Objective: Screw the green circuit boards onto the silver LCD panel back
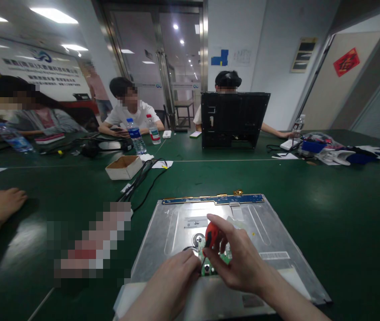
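Note:
A silver metal panel lies on the green table, with a blue circuit strip along its far edge. Near its middle is a green circuit board, partly covered by my hands. My right hand is closed round the red and black handle of a screwdriver, whose shaft points down at the board. Beside the tip, my left hand rests low over the board's left side with its fingers together; what they hold, if anything, is hidden.
An open cardboard box and black cables lie ahead on the left. Bottles stand farther back. A black upright panel stands before a seated person. Another person's hand rests at the left.

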Action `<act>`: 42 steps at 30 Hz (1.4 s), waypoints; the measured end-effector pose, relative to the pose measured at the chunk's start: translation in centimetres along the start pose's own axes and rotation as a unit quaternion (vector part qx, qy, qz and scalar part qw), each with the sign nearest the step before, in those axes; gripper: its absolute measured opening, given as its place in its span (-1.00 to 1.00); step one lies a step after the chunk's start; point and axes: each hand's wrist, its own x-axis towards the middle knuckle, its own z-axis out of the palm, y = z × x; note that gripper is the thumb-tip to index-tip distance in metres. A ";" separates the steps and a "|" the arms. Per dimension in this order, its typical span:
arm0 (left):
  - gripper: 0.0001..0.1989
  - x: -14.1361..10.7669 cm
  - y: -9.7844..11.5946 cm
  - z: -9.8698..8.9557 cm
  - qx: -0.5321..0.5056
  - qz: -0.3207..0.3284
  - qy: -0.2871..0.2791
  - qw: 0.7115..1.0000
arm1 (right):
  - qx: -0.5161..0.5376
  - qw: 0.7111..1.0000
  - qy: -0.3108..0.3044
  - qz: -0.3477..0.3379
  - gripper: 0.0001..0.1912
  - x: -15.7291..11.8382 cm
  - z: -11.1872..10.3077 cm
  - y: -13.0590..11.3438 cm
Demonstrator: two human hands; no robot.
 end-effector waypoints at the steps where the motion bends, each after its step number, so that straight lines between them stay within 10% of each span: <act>1: -0.68 0.0 -0.1 0.1 0.000 0.003 0.001 1.000 | -0.003 1.000 0.002 -0.001 -0.34 0.0 0.0 0.0; 42: -0.72 0.1 0.0 0.2 0.004 0.003 0.004 1.000 | 0.024 1.000 -0.007 0.018 -0.33 0.0 -0.2 -0.1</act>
